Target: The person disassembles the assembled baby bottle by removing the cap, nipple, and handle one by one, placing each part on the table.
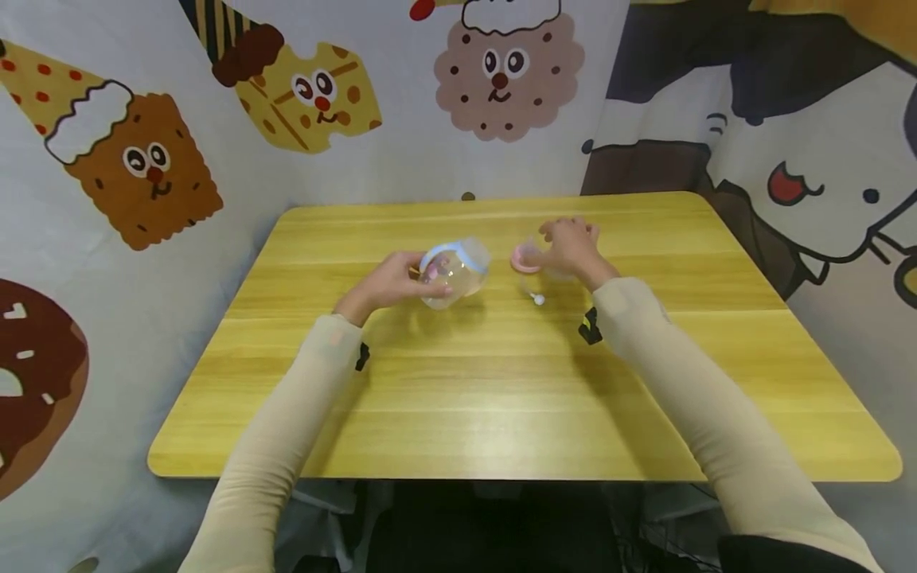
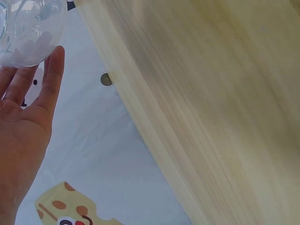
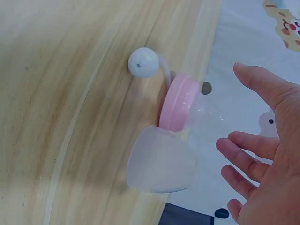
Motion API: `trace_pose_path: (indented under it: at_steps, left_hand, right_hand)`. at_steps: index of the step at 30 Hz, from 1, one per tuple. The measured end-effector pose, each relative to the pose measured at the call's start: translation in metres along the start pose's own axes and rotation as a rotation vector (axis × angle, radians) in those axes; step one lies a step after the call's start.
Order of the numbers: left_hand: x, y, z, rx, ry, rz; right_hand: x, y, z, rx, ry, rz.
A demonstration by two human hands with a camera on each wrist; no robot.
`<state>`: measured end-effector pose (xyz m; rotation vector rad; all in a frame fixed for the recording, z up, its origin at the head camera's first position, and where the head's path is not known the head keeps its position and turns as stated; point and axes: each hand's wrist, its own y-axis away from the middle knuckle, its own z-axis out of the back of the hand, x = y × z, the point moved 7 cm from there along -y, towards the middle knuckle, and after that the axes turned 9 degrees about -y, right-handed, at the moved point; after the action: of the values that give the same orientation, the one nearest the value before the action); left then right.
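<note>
My left hand (image 1: 394,280) grips a clear baby bottle (image 1: 453,280), tilted above the table, with a light-blue band near its upper end. In the left wrist view, the fingers of the left hand (image 2: 33,110) lie against the rounded bottle (image 2: 35,35). Over the far side of the table hovers my right hand (image 1: 573,245), its fingers loosely bent and holding nothing. Beside it stands a pink bottle collar (image 3: 176,105) with a clear teat. A tube with a white ball weight (image 3: 143,62) trails from the collar. Next to the collar stands a frosted cap (image 3: 161,161).
The wood-grain table (image 1: 458,398) has rounded corners. Behind it hangs a white cloth (image 1: 401,171) printed with cartoon food and animal figures. A dark chair seat (image 1: 494,525) shows below the near edge.
</note>
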<state>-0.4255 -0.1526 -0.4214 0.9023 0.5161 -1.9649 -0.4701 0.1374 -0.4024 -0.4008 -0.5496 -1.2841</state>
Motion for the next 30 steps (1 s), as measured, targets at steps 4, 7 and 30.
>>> trace_pose_path:
  at_steps: [4, 7, 30]
  left_hand:
    - [0.002, 0.002, -0.003, -0.004, -0.001, 0.012]
    - [0.003, 0.002, -0.003, -0.008, 0.002, 0.009]
    - [0.0, 0.001, 0.003, -0.003, 0.031, -0.015]
  right_hand:
    - [0.002, 0.005, -0.002, -0.003, -0.019, 0.012]
    - [0.003, 0.007, -0.002, -0.009, -0.026, 0.018]
    - [0.028, 0.02, -0.001, -0.04, -0.089, 0.135]
